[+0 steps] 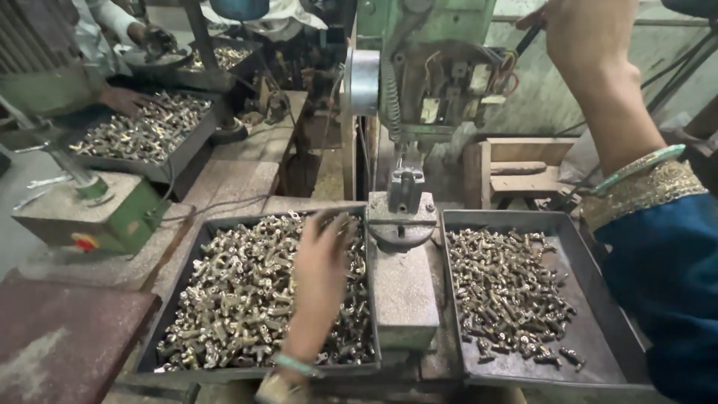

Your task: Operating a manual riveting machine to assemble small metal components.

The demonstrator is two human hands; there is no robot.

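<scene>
At the bench's far left corner another person's hand rests on a tray of metal parts. Nearer, the left hand lies on the brass fittings in the left tray, fingers spread and slightly curled; any grip is unclear. The drill press stands mid-bench. The right tray holds darker pieces. The right hand grips the press lever above.

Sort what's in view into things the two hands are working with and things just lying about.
In use:
left hand in left tray of brass parts
right hand on drill press lever
drill press
right tray

Lying about:
green motor box
far tray, another person's hand on it
</scene>
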